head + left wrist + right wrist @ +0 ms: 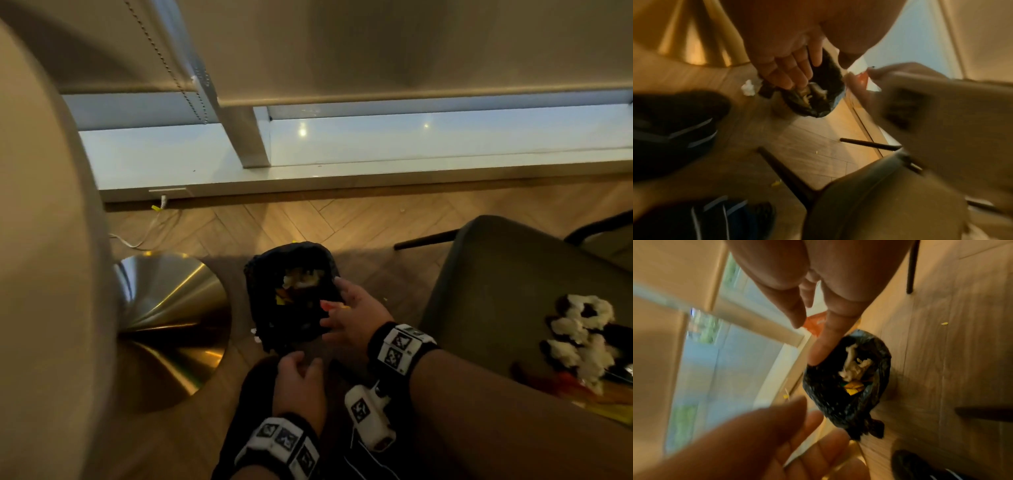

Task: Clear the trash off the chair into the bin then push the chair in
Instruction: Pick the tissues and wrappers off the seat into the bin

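Observation:
The bin (pixel 270 322), lined with a black bag, stands on the floor and holds tissue and yellow wrappers (pixel 853 374). My right hand (pixel 342 308) hovers over its right rim with an orange wrapper (pixel 330 305) between thumb and fingers (pixel 824 340). My left hand (pixel 299 368) is at the bin's near rim, its fingers (pixel 795 76) relaxed and holding nothing. To the right, the dark olive chair (pixel 496 291) carries crumpled white tissues (pixel 582 335) and orange and yellow wrappers (pixel 579 390) on its seat.
A gold cone-shaped table base (pixel 171 308) stands left of the bin under a pale tabletop (pixel 41 240). A white cable (pixel 137 240) lies by the window sill (pixel 308 178). A tissue scrap (pixel 749 87) lies on the floor beside the bin. Dark chair legs (pixel 789 175) and my shoes (pixel 674 123) are close by.

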The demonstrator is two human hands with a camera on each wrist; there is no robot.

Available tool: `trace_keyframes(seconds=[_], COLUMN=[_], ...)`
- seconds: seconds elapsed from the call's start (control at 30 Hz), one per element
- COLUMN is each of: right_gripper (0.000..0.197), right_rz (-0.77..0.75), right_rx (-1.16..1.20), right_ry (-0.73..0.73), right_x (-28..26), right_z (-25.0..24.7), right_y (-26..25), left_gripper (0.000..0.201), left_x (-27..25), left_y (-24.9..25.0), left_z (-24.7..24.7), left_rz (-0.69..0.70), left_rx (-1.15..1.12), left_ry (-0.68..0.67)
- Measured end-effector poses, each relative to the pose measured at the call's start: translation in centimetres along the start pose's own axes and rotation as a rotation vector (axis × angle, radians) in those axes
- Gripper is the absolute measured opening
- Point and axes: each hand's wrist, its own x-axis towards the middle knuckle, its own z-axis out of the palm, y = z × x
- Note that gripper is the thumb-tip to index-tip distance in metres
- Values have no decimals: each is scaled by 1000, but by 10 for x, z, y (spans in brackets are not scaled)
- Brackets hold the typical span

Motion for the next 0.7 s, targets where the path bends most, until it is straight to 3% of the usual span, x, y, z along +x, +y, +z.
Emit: trace_keyframes(seconds=[0.03,0.17,0.3,0.43,0.5,0.57,0.63,0.7], right_gripper=[53,22,26,23,20,20,56,88], right_rz=[-66,-236,-398,-461,-434,-349,-256,-226], right_rx=[56,197,341,416,273,-56,-427,-625], right_ry=[19,111,197,452,675,816,784,672], right_x=[-4,-56,-115,-180,-201,-211,-210,-200], right_z=[-13,-89,-171,-269,-317,-353,-373,-372], right_y=[1,-11,-10,16,36,53,64,67], left_gripper=[44,39,33,28,28,48,77,99], left_x=[1,-2,-21,-58,-83,-110,-142,-166], left_y=[4,23,48,76,87,94,95,85], left_z=[2,11,36,96,128,153,183,220], left_rz=[56,186,286,528,703,968,1174,1246], left_rx=[29,77,167,310,384,556,825,1239], left_ry=[3,-10,32,-109,-181,-200,-359,-575])
